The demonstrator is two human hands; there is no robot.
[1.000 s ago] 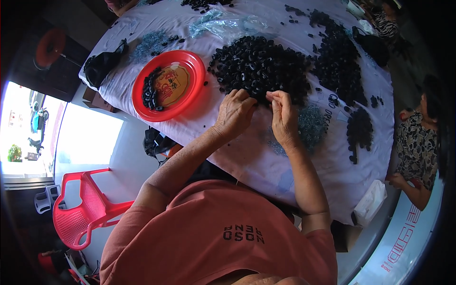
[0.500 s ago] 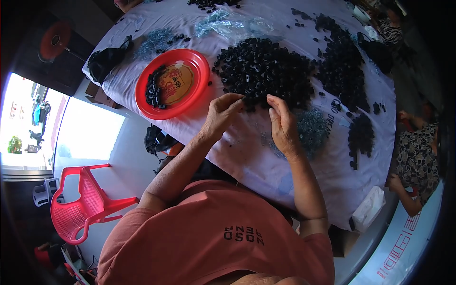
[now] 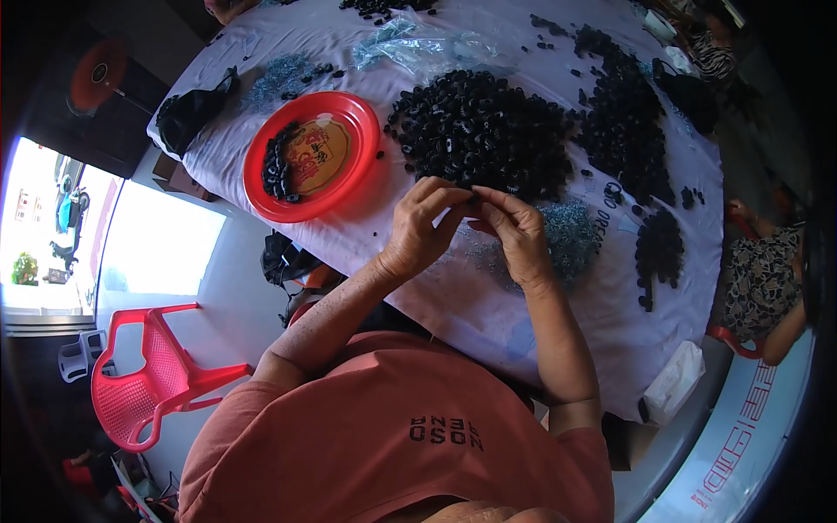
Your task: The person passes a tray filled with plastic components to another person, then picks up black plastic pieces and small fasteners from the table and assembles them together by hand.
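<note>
My left hand (image 3: 420, 228) and my right hand (image 3: 520, 237) meet fingertip to fingertip just in front of a big heap of small black plastic pieces (image 3: 479, 131). Both are closed in a pinch around one small black plastic piece (image 3: 474, 201), mostly covered by the fingers. Beside my right hand, partly behind it, lies a tangled pile of tiny bluish-silver metal bits, perhaps springs (image 3: 571, 240). To the left of the heap stands a red round tray (image 3: 356, 179), with several black pieces (image 3: 277, 166) gathered along its left side.
A white cloth (image 3: 471, 296) covers the table. More black pieces (image 3: 623, 131) spread along the right, and a crumpled clear plastic bag (image 3: 427, 52) lies behind the heap. A white packet (image 3: 676, 383) sits at the right edge. Another person (image 3: 763, 270) is beyond it; a pink chair (image 3: 166, 375) stands left.
My hands, apart before, have come together at the fingertips. The right fingers now also close on the black piece. At the right, the other person's arm has shifted away from the table edge.
</note>
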